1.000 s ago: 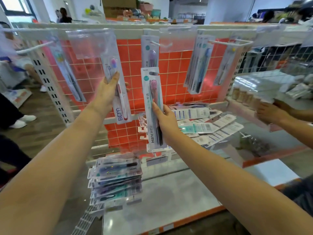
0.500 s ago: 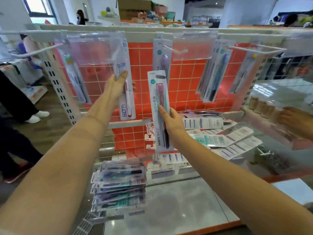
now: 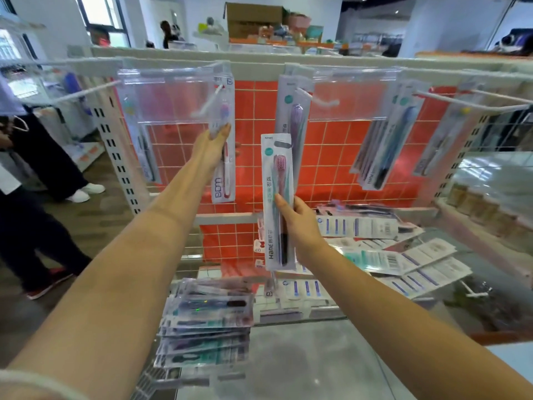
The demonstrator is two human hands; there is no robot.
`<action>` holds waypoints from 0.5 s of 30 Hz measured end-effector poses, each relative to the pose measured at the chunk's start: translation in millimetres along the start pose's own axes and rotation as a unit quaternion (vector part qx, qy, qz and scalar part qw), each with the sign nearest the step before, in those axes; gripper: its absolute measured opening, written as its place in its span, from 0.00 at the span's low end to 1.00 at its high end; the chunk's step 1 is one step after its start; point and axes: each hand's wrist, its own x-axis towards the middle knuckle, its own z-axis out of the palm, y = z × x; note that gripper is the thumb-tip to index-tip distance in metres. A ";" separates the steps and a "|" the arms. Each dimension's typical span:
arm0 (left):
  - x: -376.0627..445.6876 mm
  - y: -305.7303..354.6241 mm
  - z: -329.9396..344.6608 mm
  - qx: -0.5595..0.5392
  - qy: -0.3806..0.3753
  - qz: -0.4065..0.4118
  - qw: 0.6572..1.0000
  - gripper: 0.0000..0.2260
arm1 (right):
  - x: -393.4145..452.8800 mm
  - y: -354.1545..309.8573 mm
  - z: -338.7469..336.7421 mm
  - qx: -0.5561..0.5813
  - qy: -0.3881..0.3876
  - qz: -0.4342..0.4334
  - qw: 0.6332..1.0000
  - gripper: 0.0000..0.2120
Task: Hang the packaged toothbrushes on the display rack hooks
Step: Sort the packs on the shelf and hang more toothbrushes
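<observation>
My left hand (image 3: 212,148) grips a white packaged toothbrush marked BDM (image 3: 223,180), lifted so its top is at a white hook (image 3: 209,101) of the rack. My right hand (image 3: 297,223) holds a second pack upright by its lower half, a pink-bristled Hane toothbrush (image 3: 278,197), just below the centre hook (image 3: 320,99). On that centre hook hangs a pack with a purple brush (image 3: 295,119). Further packs (image 3: 386,145) hang on hooks to the right, and one (image 3: 144,145) hangs at the left.
A stack of packaged toothbrushes (image 3: 206,321) lies on the lower shelf, with several loose packs (image 3: 386,255) spread at the right. Clear plastic label holders (image 3: 170,96) hang in front of the hooks. The back panel (image 3: 326,157) is an orange grid. Someone's legs (image 3: 43,174) are at the left.
Both hands have risen toward the hooks. The BDM pack in my left hand has gone up to its hook; the Hane pack has come up below the centre hook.
</observation>
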 end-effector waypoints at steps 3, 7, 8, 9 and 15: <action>3.2 2.4 3.0 -0.001 0.004 -0.009 1.000 0.10 | 1.6 -3.6 -4.3 -0.004 0.003 0.002 1.000 0.08; 14.1 0.2 -1.2 0.008 0.011 -0.020 1.000 0.09 | 1.9 -9.6 -12.7 -0.031 0.004 0.014 0.999 0.09; 16.3 -1.4 -2.6 0.012 0.012 -0.020 1.000 0.10 | 1.1 -10.8 -15.2 -0.035 0.003 0.018 0.999 0.09; 17.4 -2.6 -3.5 0.019 0.011 -0.018 1.000 0.10 | 0.0 -11.7 -18.2 -0.038 0.004 0.022 0.999 0.08; 13.1 -3.1 -2.4 0.099 0.024 -0.026 0.994 0.24 | -11.8 -15.3 -36.9 -0.070 0.026 0.023 0.997 0.09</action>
